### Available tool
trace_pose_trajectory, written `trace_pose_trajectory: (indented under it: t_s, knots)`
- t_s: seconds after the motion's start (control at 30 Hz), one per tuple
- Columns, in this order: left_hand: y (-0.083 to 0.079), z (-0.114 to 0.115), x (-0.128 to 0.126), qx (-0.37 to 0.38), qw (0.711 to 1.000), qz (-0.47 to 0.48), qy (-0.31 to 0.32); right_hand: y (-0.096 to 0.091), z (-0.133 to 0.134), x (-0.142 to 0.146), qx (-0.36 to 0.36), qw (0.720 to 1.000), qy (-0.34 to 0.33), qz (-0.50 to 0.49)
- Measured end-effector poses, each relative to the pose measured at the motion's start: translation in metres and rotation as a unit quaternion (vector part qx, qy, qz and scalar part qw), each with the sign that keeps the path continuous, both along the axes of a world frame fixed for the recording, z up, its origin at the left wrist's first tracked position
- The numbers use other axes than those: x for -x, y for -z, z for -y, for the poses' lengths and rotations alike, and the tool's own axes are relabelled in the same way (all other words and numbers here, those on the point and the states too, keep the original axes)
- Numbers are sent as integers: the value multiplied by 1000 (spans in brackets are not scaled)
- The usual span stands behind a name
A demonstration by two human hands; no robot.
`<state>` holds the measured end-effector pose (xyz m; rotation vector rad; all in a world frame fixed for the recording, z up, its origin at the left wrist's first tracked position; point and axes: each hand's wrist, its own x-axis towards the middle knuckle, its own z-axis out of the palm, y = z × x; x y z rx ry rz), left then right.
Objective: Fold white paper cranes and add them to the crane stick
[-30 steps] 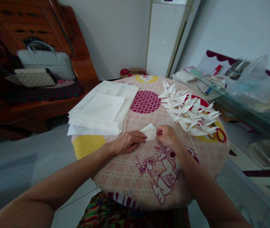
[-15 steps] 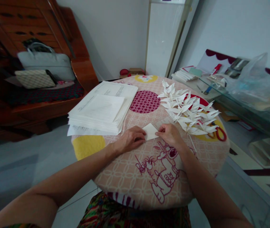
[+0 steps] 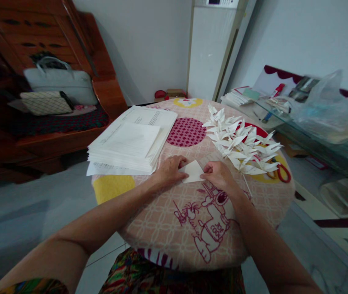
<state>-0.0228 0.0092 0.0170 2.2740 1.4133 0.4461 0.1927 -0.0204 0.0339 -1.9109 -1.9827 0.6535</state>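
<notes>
At left of centre, the stack point(image 3: 127, 141) lies with uneven edges; a knock from the left forearm or elbow could make its top sheets slide. The left hand point(image 3: 171, 169) is at mid-frame, thumb and forefinger apart at the paper's left end, the thumb touching it; whether it grips or only presses, I cannot tell. The small paper point(image 3: 193, 171) lies between the hands at the centre, on the cloth point(image 3: 167, 220). Soft cloth beneath could blur a crease, and uneven pressure could skew or wrinkle the sheet. The right hand point(image 3: 219, 174) has thumb and forefinger close together, apparently pinching the paper's right corner; too hard a pull could tear it. Right of centre, the folded pieces point(image 3: 238, 141) lie close by, so a swing of that hand could crush their points. Beyond, the scissors point(image 3: 279, 174) sit near the table's right edge and could be nudged off.
</notes>
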Motion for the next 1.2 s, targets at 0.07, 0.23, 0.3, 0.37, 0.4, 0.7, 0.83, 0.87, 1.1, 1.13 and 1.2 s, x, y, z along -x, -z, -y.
trace_pose_trajectory:
  t_s: [0.07, 0.23, 0.3, 0.37, 0.4, 0.7, 0.83, 0.87, 1.1, 1.13, 1.2]
  knots:
    - [-5, 0, -1, 19, 1000, -16, 0, 0, 0, -1, 2, 1000, -2, -6]
    - [-8, 3, -2, 22, 999, -33, -17, 1, 1, -2, 8, 1000, -3, -16]
    - [-7, 5, -1, 29, 999, -11, -19, 1, 1, -3, 6, 1000, -9, -18]
    - [-5, 7, 0, 46, 998, 35, -24, 2, 1, -4, 4, 1000, -19, -22]
    - [-4, 7, 0, 57, 996, 68, -26, 3, 1, -4, 4, 999, -23, -26]
    - [10, 1, 1, 92, 964, 248, -34, 9, 0, -5, 23, 995, -50, -88]
    - [10, -1, 1, 80, 968, 235, -38, 4, 4, -1, 59, 993, -44, -97]
    - [9, -1, 2, 74, 972, 219, -37, 3, 4, 0, 74, 991, -42, -102]
    - [12, -2, 2, 84, 967, 240, -6, 1, 8, 5, 190, 959, -15, -209]
    - [13, -5, 1, 89, 964, 251, 0, 0, 8, 6, 205, 952, -10, -226]
    - [13, -12, 0, 85, 967, 240, 14, 0, 8, 7, 246, 935, 1, -256]
